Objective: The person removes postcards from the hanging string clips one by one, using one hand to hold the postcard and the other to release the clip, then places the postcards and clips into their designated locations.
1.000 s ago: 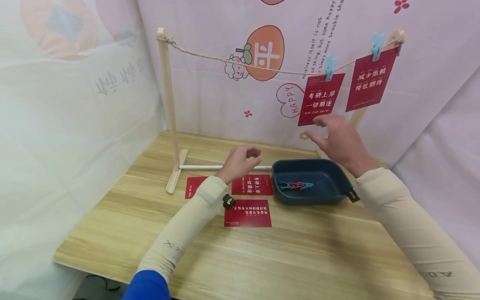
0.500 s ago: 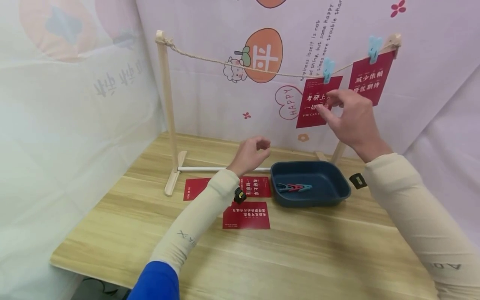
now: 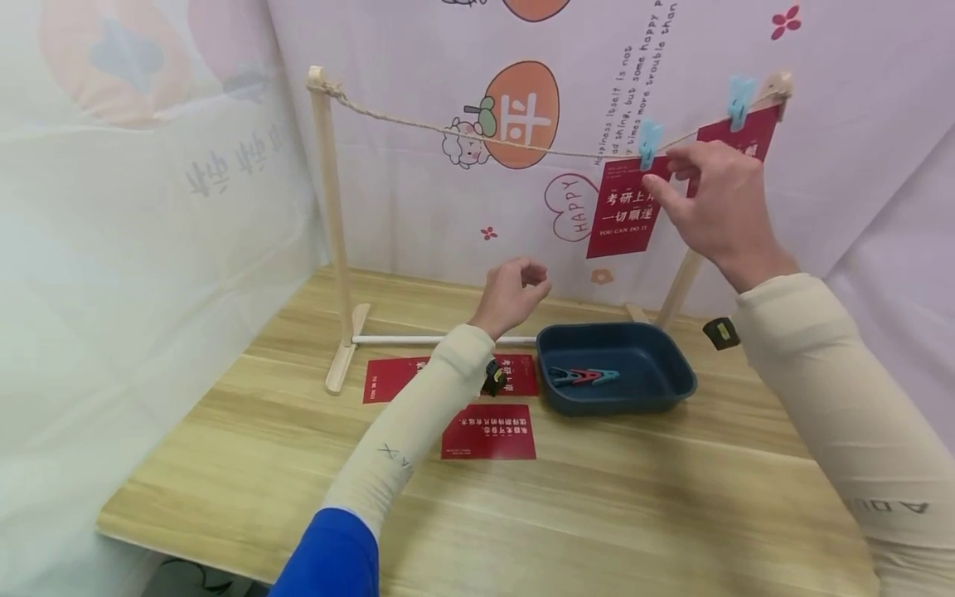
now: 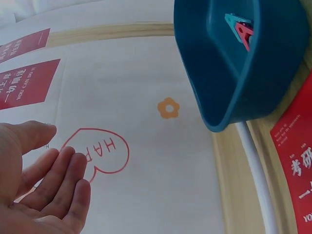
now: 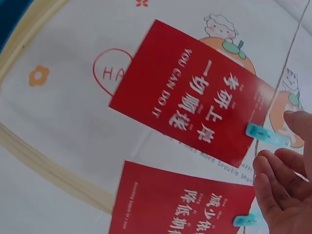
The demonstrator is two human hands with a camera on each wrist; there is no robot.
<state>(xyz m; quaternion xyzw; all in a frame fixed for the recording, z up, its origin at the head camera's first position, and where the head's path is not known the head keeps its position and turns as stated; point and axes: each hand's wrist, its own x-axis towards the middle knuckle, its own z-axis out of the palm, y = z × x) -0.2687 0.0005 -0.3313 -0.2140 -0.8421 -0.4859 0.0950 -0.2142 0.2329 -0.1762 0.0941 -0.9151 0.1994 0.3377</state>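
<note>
In the head view my right hand (image 3: 724,203) is raised close to a light-blue clothespin (image 3: 649,148), which pins a red card (image 3: 621,220) to the rope (image 3: 440,130). In the right wrist view the same clothespin (image 5: 267,135) points towards the gap between thumb and fingers; no grip on it shows. A second red card (image 5: 180,204) hangs beside it from another light-blue clothespin (image 5: 247,221). My left hand (image 3: 511,294) hovers above the table with loosely bent fingers, holding nothing. The left wrist view shows that hand (image 4: 48,185) with its palm bare.
A dark-blue tub (image 3: 675,385) on the table (image 3: 634,514) holds several clothespins (image 3: 585,376). Red cards lie left of it, including one in front (image 3: 488,435), partly under my left forearm. The wooden stand (image 3: 332,207) carries the rope; a white bar (image 3: 403,340) joins its feet.
My right hand has risen from the hanging card's lower edge to the clothespin at its top. My left hand has moved up and to the right, staying without any object.
</note>
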